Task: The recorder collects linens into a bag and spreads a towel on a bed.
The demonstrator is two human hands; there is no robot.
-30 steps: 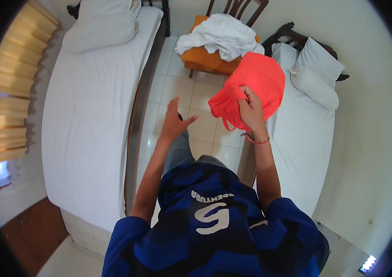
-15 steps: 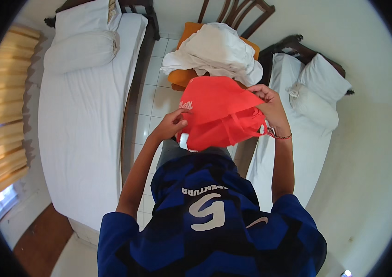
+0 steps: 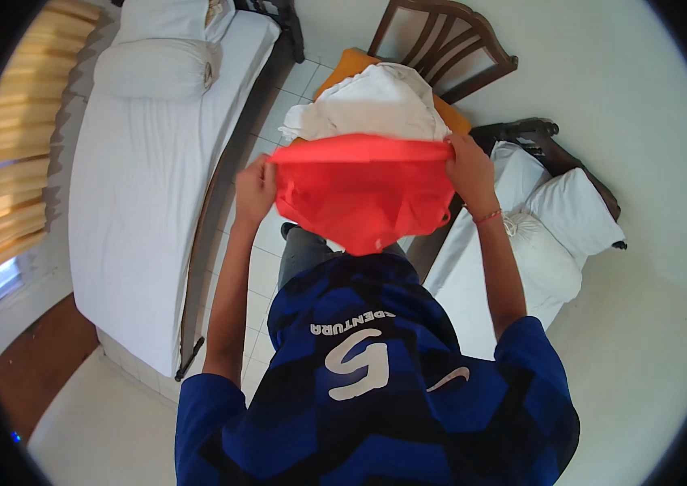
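Observation:
A red cloth bag (image 3: pixel 363 198) hangs stretched out in front of me, its upper edge pulled nearly straight. My left hand (image 3: pixel 256 188) is closed on the upper left corner. At the opposite corner my right hand (image 3: pixel 471 170), with a thin band at its wrist, grips the same edge. The bag's lower part sags toward my legs, partly blurred. Just beyond it, a crumpled white cloth (image 3: pixel 384 101) is heaped on a chair with an orange seat (image 3: pixel 351 65); the bag hides its near side.
On the left is a bed (image 3: pixel 149 186) with a white sheet, a pillow and a bolster (image 3: pixel 153 69). Another white bed (image 3: pixel 473 275) lies to the right, with a pillow (image 3: pixel 574 212) and bolster (image 3: pixel 546 255). White floor tiles (image 3: pixel 262 275) run between them. A yellow curtain (image 3: pixel 23 146) hangs far left.
My left hand has moved left and up to the bag's corner. The bag, bunched and tilted before, is now spread wide between both hands. My view has turned slightly.

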